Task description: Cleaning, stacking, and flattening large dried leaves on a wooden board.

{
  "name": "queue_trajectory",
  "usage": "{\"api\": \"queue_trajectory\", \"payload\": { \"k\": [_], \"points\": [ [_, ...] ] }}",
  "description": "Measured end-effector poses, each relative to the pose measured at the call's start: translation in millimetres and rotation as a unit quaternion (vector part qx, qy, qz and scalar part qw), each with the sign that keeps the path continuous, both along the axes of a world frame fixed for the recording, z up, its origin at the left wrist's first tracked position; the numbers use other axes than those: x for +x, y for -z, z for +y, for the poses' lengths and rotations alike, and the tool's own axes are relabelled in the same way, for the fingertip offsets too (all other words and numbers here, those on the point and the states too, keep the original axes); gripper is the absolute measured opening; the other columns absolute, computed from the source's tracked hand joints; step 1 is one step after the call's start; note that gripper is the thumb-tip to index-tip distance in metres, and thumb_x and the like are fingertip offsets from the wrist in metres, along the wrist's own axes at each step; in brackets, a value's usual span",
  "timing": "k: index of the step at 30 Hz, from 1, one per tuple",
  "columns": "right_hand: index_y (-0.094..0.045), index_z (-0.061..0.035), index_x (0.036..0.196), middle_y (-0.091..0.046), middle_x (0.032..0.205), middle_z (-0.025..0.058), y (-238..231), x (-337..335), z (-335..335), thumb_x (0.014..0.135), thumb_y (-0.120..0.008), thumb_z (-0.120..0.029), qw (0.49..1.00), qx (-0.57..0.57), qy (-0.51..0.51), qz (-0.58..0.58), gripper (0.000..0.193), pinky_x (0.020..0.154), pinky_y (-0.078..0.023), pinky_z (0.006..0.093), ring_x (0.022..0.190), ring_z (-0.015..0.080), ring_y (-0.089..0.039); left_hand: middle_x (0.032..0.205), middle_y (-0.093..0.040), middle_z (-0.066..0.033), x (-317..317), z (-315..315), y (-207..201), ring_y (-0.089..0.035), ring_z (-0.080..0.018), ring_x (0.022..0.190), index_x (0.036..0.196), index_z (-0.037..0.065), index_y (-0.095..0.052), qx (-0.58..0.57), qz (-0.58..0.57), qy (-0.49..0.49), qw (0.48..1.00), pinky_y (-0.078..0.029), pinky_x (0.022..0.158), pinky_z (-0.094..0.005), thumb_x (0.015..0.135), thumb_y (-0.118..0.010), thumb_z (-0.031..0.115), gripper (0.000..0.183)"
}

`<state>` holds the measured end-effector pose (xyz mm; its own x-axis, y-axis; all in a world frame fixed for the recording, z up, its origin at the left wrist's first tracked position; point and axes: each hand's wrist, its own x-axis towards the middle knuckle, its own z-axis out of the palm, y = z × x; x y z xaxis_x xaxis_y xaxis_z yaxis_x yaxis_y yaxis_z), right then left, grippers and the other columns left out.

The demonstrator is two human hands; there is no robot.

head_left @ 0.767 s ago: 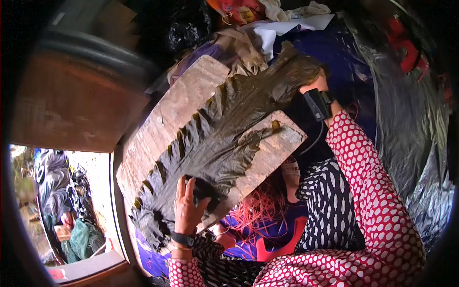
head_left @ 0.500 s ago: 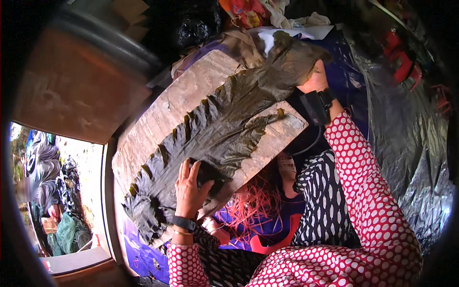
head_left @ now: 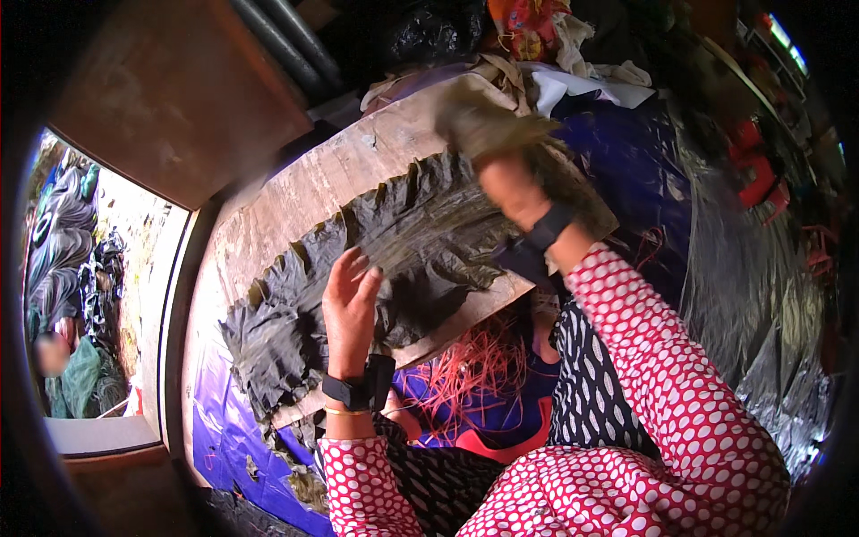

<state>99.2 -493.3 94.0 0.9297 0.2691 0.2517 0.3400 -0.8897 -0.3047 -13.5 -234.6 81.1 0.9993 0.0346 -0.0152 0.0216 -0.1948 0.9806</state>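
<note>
A long, dark, ruffle-edged kelp blade (head_left: 420, 224) lies spread along a slanting wooden board (head_left: 353, 161) before me. Its upper end is lifted and blurred by motion. My right hand (head_left: 512, 192) has its fingers closed on that end, bringing it back over the board. Over the lower part of the kelp my left hand (head_left: 349, 309) is held with the fingers apart, gripping nothing. Whether it touches the surface, I cannot tell. Dark crumpled folds of kelp hang past the board's lower left end.
Below the board, a tangle of pink-red strings (head_left: 474, 362) lies by my legs on blue-purple sheeting (head_left: 224, 447). A brown panel (head_left: 170, 98) and a bright opening are at left. Clear plastic sheeting (head_left: 743, 313) hangs at right; rags and bags pile up behind.
My right hand has swung left and inward with the kelp's upper end. My left hand has risen slightly from the kelp. The whole view has shifted a little.
</note>
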Motion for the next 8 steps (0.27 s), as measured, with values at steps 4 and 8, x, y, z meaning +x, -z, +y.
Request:
{"api": "queue_trajectory", "payload": {
  "k": [4,8],
  "points": [
    [-0.056,-0.0092,0.113,-0.059,0.109,0.0100,36.9,-37.4,109.4,0.082,-0.053,-0.022,0.942,0.203,-0.255,-0.077,0.033,0.091,-0.041,0.0397,0.100,0.0263,-0.055,0.121,-0.054,-0.0110,4.4,-2.6,-13.5,-0.056,-0.0239,0.107,0.129,0.008,-0.042,-0.305,0.103,0.016,0.947,-0.046,0.087,-0.0371,0.090,-0.046,0.048,0.056],
    [-0.044,-0.0185,0.128,-0.032,0.141,0.0180,75.4,-59.1,156.4,0.076,-0.060,-0.038,0.954,0.069,-0.253,0.142,0.058,0.106,-0.026,0.0434,0.127,0.0326,-0.035,0.121,-0.056,-0.0100,11.6,9.5,-9.3,-0.054,-0.0242,0.110,0.128,0.008,-0.046,-0.439,0.134,-0.021,0.888,-0.041,0.097,-0.0381,0.086,-0.046,0.057,0.065]
  ]
}}
